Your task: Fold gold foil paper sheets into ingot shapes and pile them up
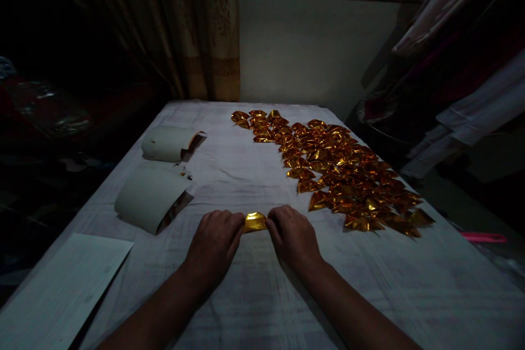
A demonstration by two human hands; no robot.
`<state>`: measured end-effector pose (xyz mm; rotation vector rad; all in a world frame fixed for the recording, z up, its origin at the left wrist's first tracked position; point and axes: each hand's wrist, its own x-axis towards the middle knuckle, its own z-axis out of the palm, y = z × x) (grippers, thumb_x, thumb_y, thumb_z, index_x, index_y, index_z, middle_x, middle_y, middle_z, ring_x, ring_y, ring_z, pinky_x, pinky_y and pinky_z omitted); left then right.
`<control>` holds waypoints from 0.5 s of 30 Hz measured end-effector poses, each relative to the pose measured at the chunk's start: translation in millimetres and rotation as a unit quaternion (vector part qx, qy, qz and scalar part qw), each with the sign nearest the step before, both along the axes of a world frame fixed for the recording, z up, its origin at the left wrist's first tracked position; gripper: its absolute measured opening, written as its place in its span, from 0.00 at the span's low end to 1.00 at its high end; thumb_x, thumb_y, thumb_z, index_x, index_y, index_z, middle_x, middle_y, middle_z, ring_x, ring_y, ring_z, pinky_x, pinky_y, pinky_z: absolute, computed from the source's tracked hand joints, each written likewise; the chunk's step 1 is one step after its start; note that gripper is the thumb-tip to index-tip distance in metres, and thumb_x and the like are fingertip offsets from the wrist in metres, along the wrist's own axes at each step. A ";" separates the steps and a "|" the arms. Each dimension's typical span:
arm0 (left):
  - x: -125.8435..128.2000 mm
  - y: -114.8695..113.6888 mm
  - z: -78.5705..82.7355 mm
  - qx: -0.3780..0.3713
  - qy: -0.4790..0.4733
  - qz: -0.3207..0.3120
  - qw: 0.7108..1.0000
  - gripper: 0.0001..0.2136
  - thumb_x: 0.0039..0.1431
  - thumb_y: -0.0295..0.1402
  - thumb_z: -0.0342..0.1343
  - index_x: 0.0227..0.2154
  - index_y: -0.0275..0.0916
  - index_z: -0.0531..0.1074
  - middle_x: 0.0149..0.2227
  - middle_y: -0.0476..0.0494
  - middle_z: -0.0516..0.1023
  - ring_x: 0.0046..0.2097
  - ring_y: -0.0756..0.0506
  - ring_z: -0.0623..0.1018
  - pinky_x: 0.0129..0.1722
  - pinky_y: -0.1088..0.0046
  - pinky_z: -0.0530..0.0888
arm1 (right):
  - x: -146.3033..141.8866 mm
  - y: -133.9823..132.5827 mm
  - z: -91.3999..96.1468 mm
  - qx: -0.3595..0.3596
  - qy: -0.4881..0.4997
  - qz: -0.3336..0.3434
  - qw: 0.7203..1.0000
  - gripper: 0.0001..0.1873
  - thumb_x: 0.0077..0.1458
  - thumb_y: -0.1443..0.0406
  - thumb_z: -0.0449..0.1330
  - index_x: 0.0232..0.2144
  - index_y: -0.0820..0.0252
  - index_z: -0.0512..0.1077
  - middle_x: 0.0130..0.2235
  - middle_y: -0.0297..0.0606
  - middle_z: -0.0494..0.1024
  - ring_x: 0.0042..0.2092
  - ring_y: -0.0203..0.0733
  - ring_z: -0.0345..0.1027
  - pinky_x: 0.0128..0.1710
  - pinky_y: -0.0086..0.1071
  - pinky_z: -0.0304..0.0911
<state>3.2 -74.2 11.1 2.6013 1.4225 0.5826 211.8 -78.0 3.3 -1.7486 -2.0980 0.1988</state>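
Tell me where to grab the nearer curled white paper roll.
Judging by its pose, pinch the curled white paper roll at its open right end, coming from the right: that edge lifts off the cloth, while the left side lies rounded and flat.

Shiny gold on the small folded paper [255, 222] pinched between the left hand [214, 246] and the right hand [292, 236]. Same shiny gold, with orange glints, on the heap of folded pieces [336, 169] past the right hand. Plain white on the two curled paper stacks [158, 183] past the left hand. White with faint lines on the tablecloth [262, 295] under both hands. Beige with a brown leafy print on the curtain [197, 27] far beyond.
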 end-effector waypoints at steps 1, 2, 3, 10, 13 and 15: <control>0.3 -0.1 0.7 -0.008 0.001 0.000 1.000 0.11 0.67 0.29 0.50 0.48 0.42 0.72 0.38 0.44 0.76 0.40 0.42 0.73 0.43 0.61 0.70 | 0.2 0.0 -0.6 0.004 -0.002 0.002 1.000 0.04 0.63 0.67 0.57 0.35 0.57 0.72 0.35 0.36 0.75 0.38 0.43 0.68 0.37 0.34 0.55; 0.6 -0.3 0.8 -0.011 -0.002 0.000 1.000 0.12 0.66 0.28 0.51 0.50 0.44 0.73 0.39 0.44 0.76 0.41 0.42 0.73 0.44 0.60 0.70 | 0.4 0.0 -1.2 0.007 -0.005 0.003 1.000 0.05 0.64 0.67 0.56 0.35 0.56 0.73 0.35 0.36 0.75 0.38 0.43 0.68 0.37 0.34 0.56; 0.7 -0.4 0.5 -0.009 -0.009 0.001 1.000 0.14 0.65 0.27 0.51 0.51 0.45 0.73 0.41 0.43 0.76 0.43 0.41 0.73 0.44 0.60 0.71 | 0.6 -0.1 -1.9 0.010 -0.009 0.005 1.000 0.06 0.64 0.67 0.55 0.36 0.56 0.73 0.36 0.37 0.75 0.38 0.43 0.68 0.37 0.34 0.56; 0.1 -0.2 -6.9 0.027 -0.023 0.002 0.999 0.19 0.61 0.23 0.55 0.53 0.47 0.75 0.53 0.39 0.76 0.54 0.38 0.73 0.52 0.53 0.70 | -2.9 -8.2 -0.5 0.048 -0.018 0.109 0.993 0.18 0.66 0.64 0.54 0.56 0.58 0.71 0.59 0.46 0.73 0.60 0.52 0.63 0.57 0.46 0.57; -0.2 0.2 -7.1 0.019 -0.012 -0.003 1.000 0.21 0.59 0.22 0.56 0.53 0.47 0.75 0.55 0.39 0.76 0.55 0.37 0.73 0.53 0.52 0.70 | -6.6 -15.6 2.9 0.002 -0.045 0.189 0.981 0.27 0.67 0.60 0.54 0.65 0.61 0.61 0.67 0.46 0.63 0.69 0.53 0.51 0.67 0.53 0.45; -0.4 0.3 -6.9 0.019 -0.013 -0.003 1.000 0.22 0.59 0.22 0.56 0.54 0.47 0.74 0.55 0.39 0.76 0.56 0.37 0.73 0.53 0.52 0.70 | -7.6 -19.7 4.2 -0.029 -0.056 0.198 0.978 0.31 0.67 0.57 0.53 0.68 0.62 0.57 0.69 0.48 0.58 0.70 0.53 0.48 0.69 0.56 0.40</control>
